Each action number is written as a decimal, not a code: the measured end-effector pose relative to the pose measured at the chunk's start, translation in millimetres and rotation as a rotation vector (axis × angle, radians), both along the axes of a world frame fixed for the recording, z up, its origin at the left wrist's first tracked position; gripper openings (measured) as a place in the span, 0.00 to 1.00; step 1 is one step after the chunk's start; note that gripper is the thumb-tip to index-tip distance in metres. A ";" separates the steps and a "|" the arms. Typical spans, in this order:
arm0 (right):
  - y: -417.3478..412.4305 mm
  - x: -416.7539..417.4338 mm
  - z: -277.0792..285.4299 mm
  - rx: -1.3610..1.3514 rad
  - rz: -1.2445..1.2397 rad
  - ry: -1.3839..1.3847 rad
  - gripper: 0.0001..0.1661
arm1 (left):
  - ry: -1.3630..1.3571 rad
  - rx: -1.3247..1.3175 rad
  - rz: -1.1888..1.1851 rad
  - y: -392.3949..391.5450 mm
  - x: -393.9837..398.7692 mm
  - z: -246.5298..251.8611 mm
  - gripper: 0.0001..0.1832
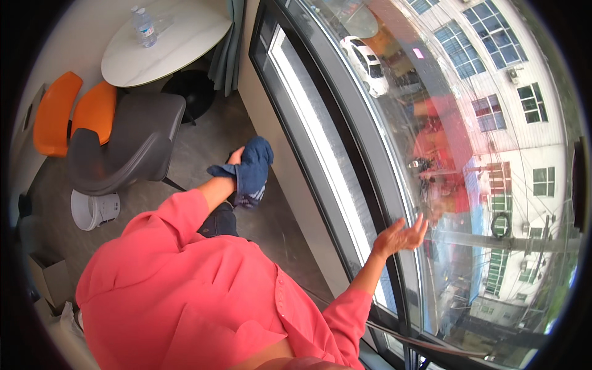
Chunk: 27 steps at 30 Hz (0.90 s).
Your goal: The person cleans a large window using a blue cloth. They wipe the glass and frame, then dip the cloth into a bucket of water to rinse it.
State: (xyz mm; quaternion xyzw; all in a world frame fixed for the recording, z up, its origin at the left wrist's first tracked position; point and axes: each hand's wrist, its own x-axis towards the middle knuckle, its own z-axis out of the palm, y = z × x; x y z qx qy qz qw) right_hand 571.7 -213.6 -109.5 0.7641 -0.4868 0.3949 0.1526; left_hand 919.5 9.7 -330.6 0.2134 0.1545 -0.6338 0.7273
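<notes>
Gathered in my left hand (235, 158) is a dark blue cloth (254, 162) with a light pattern near its lower end. The cloth hangs over the grey floor beside the wall below the window and covers part of the hand. My right hand (401, 238) is raised at the window glass (444, 273), fingers apart, with nothing in it. Whether its fingertips touch the glass cannot be told. Behind that hand runs the dark window frame (365, 152).
At the left, a grey chair (134, 138) and orange chairs (95, 111) stand by an oval marble-look table (185, 41) with plastic bottles (146, 30). A white bucket (95, 210) sits below the grey chair. A cardboard box (51, 280) is lower left; a grey curtain (229, 51) hangs beside the window.
</notes>
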 end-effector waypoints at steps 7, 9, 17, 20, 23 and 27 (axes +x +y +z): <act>1.5 -0.7 -4.9 -0.046 -0.269 0.133 0.43 | 2.076 -0.571 0.366 -144.0 175.2 32.5 0.13; -5.8 0.4 0.2 -0.060 -0.232 0.148 0.42 | 0.565 -0.662 0.294 -180.7 266.7 -18.9 0.15; -3.7 -2.4 -6.3 -0.063 -0.197 0.193 0.42 | -0.367 0.243 0.530 -317.1 310.0 39.1 0.16; -4.6 4.0 -1.5 -0.051 -0.191 0.195 0.41 | -0.384 0.227 0.479 -314.5 298.9 30.3 0.16; -3.6 1.7 1.4 -0.032 -0.198 0.217 0.42 | -0.385 0.241 0.431 -310.0 269.8 20.6 0.16; -1.9 -1.0 3.9 -0.032 -0.218 0.257 0.42 | -0.346 0.266 0.334 -301.9 194.4 4.6 0.16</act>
